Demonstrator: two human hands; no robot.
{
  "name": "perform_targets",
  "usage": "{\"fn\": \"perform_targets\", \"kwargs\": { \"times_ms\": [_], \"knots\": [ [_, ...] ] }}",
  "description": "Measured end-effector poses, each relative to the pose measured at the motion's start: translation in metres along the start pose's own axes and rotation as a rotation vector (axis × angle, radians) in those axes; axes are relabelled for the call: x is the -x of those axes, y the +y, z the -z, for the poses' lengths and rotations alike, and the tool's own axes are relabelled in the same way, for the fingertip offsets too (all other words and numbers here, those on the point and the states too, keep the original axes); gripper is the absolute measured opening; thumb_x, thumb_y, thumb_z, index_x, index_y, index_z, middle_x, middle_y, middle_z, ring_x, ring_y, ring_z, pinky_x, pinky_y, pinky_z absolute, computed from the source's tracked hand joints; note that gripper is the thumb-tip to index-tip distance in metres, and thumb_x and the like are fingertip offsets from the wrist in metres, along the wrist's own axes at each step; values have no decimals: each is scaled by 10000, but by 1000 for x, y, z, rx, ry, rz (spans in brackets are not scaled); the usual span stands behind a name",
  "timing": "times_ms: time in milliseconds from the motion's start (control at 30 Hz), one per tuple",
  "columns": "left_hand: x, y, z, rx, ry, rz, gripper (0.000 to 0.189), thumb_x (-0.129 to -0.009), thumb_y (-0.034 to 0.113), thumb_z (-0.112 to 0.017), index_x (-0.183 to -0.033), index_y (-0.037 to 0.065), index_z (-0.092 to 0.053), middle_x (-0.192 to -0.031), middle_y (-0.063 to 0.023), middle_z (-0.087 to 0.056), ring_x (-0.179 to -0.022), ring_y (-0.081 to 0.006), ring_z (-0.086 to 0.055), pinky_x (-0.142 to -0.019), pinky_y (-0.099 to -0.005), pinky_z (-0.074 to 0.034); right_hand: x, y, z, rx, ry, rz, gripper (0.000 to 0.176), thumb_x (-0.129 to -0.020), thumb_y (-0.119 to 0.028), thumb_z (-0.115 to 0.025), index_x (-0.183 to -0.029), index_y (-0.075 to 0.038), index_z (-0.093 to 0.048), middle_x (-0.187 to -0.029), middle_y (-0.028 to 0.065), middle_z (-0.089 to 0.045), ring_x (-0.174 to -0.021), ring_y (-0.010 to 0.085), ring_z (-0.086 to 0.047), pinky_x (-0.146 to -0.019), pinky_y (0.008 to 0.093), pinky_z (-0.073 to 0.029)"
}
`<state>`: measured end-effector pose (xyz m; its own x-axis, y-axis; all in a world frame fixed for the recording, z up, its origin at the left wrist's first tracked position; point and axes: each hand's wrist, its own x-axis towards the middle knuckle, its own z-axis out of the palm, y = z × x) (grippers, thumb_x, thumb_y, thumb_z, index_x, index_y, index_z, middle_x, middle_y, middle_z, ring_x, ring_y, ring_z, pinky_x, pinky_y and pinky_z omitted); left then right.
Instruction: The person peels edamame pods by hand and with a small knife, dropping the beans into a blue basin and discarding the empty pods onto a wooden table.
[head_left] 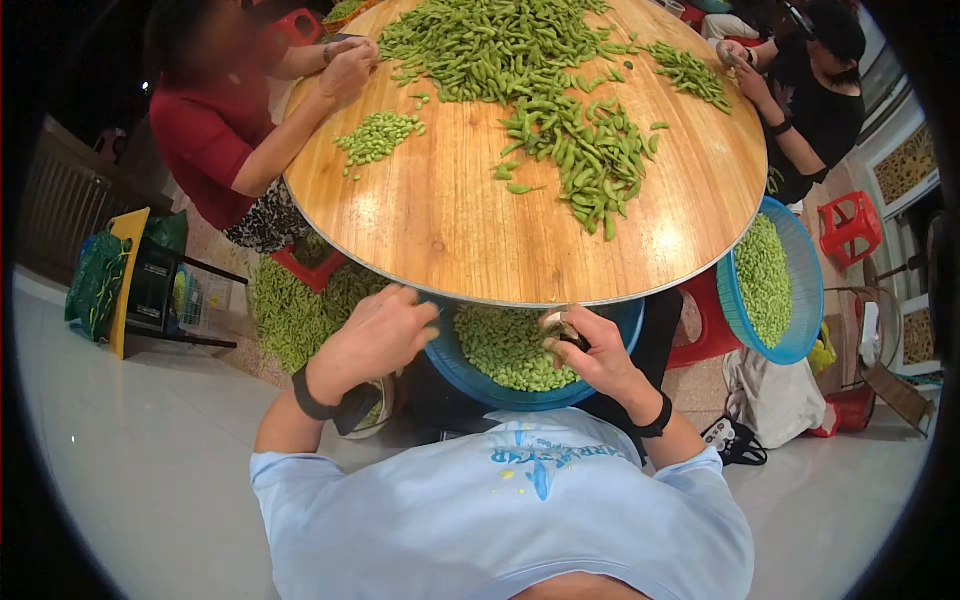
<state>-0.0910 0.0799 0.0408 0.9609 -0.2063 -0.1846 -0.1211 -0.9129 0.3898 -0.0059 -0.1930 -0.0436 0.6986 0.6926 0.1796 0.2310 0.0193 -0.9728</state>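
Note:
My left hand (380,340) is held up near the table's front edge, fingers curled inward; whatever they may hold is hidden. Across from it, my right hand (592,350) is closed, with a small metallic, dark-looking piece (566,330) at its fingers, too small to name. Below and between both hands sits a blue basin (540,402) with shelled green beans (515,360) in it. On the round wooden table (420,230), green bean pods (590,165) spread toward me from a large heap (470,50).
A person in red (205,140) sits at the left, beside shelled beans (380,137); another in black (820,100) sits at the right. A second blue basin (812,290) of beans stands right. Pods (285,320) cover the floor at left. A red stool (850,228) stands far right.

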Motion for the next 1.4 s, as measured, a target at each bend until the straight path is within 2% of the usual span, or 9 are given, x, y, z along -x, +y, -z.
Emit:
{"fn": "perform_targets", "kwargs": {
  "times_ms": [33, 100, 267, 500, 600, 667, 700, 800, 1400],
  "knots": [
    [-4, 1, 2, -55, 156, -84, 141, -834, 129, -613, -897, 3, -614, -786, -202, -587, -754, -372, -591, -652, -448, -466, 0, -1, 0, 1, -1, 13, 158, -857, -62, -636, -987, 14, -589, -684, 23, -549, -552, 85, -526, -481, 233, -413],
    [-44, -2, -1, 49, 316, -176, 134, -845, 105, -594, -927, 1, -609, -836, -201, -575, -791, -386, -576, -690, -439, -474, -1, -3, 2, -205, 10, -230, 165, -928, -56, -520, -1064, 10, -588, -808, 27, -600, -582, 60, -551, -477, 187, -406],
    [-163, -23, -19, 105, 537, -193, 145, -843, 95, -579, -939, -9, -610, -853, -219, -588, -808, -410, -581, -709, -448, -480, -5, 0, 1, -324, 31, -204, 228, -971, -122, -462, -1139, 10, -541, -817, 43, -620, -556, 60, -520, -467, 199, -390],
    [-184, -33, -25, 94, 383, -80, 231, -789, 125, -648, -950, -28, -585, -819, -239, -588, -805, -411, -586, -711, -454, -479, -7, 6, 6, -430, 136, -212, 245, -976, -125, -438, -1157, 6, -540, -814, 51, -599, -547, 69, -503, -452, 204, -377],
    [-175, -42, -30, 44, 535, -137, 225, -781, 80, -651, -948, -45, -568, -807, -210, -598, -765, -353, -603, -681, -412, -486, -15, 1, 5, -587, 139, -231, 261, -978, -131, -429, -1178, 7, -523, -806, 60, -576, -544, 82, -491, -443, 204, -374],
    [-161, -33, -28, 460, 516, 34, 175, -795, 31, -644, -944, -38, -582, -802, -125, -620, -716, -211, -602, -632, -325, -486, -24, -3, 2, -697, 191, -271, 282, -982, -133, -421, -1211, 13, -498, -799, 61, -549, -555, 90, -482, -440, 205, -377],
    [-151, -24, -25, 458, 511, 27, 175, -795, 31, -644, -944, -38, -582, -802, -125, -620, -716, -211, -602, -632, -325, -486, -28, -3, 0, -699, 198, -267, 282, -982, -133, -421, -1211, 13, -498, -799, 61, -549, -555, 90, -482, -440, 205, -377],
    [-125, -1, -37, 1211, 319, 40, 171, -814, 16, -669, -976, 6, -615, -821, 1, -623, -698, -56, -560, -595, -201, -447, -36, -2, -4, -769, 239, -241, 304, -983, -129, -430, -1253, 1, -478, -795, 47, -537, -578, 86, -484, -441, 205, -388],
    [-90, 36, -46, 1383, 338, -6, 247, -817, -67, -611, -989, 45, -473, -923, -6, -552, -871, -70, -550, -757, -222, -466, -30, -3, -12, -575, 114, -163, 418, -966, -57, -444, -1383, -29, -428, -787, 28, -561, -562, 47, -462, -454, 180, -366]
  ]
}}
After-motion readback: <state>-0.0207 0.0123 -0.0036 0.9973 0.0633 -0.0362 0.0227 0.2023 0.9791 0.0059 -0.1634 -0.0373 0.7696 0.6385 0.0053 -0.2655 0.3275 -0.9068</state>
